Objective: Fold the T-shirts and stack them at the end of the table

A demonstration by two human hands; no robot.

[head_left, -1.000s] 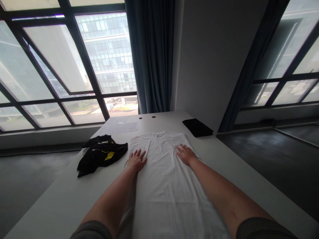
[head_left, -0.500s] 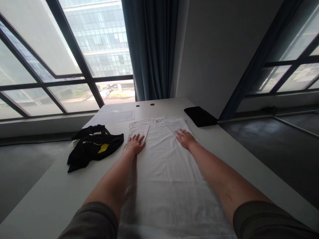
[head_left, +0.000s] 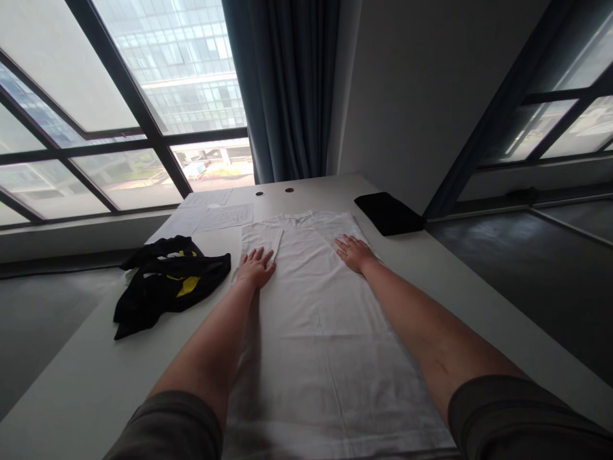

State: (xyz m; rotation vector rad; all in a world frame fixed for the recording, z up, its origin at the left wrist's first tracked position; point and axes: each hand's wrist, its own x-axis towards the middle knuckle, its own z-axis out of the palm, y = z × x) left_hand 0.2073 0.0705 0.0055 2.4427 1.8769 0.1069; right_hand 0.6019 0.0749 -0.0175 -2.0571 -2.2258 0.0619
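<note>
A white T-shirt (head_left: 306,306) lies spread flat on the white table (head_left: 96,377), its collar at the far end and its hem towards me. My left hand (head_left: 257,266) rests on the shirt's left side by the sleeve, fingers spread, palm down. On the right side near the other sleeve, my right hand (head_left: 354,253) is likewise laid flat with its fingers extended. Neither hand grips the cloth. Light creases run across the shirt's front.
A crumpled black garment with yellow patches (head_left: 172,281) lies left of the shirt. Papers (head_left: 225,217) are at the far left of the table, close to two round cable holes. A folded black cloth (head_left: 389,214) sits at the right edge. Beyond are windows and a blue curtain (head_left: 287,89).
My view has tilted downward, so the table and its contents sit higher in the picture. Both hands stay flat on the shirt, in nearly the same places, and its front looks smoother.
</note>
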